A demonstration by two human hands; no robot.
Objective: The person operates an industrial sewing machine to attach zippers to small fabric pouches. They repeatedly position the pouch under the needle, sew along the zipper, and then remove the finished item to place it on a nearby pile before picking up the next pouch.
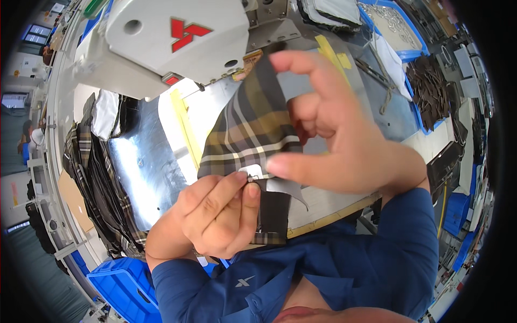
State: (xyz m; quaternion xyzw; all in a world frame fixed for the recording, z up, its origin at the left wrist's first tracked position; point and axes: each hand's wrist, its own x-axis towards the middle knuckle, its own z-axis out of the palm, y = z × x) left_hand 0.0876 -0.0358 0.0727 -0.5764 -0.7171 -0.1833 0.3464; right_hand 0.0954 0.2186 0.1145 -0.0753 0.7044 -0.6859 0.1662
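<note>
A plaid fabric piece [242, 129] in brown, olive, black and white is held up in front of me, tapering toward its dark upper end. My left hand [218, 215] is closed in a pinch at its lower edge, beside a small white patch with a tiny metal fitting [253, 173]. My right hand [339, 129] is spread along the right edge. Its index fingertip is by the fabric's top and its thumb by the white patch; the other fingers curl partly behind the cloth. A black strip with a plaid end [273, 215] hangs below.
A white sewing machine [172, 43] stands over the metal worktable at the far left. Folded plaid pieces [89, 177] pile up on the left, near a blue crate [124, 288]. Blue trays hold metal rings [396, 27] and dark strips [428, 89]; scissors [374, 72] lie right.
</note>
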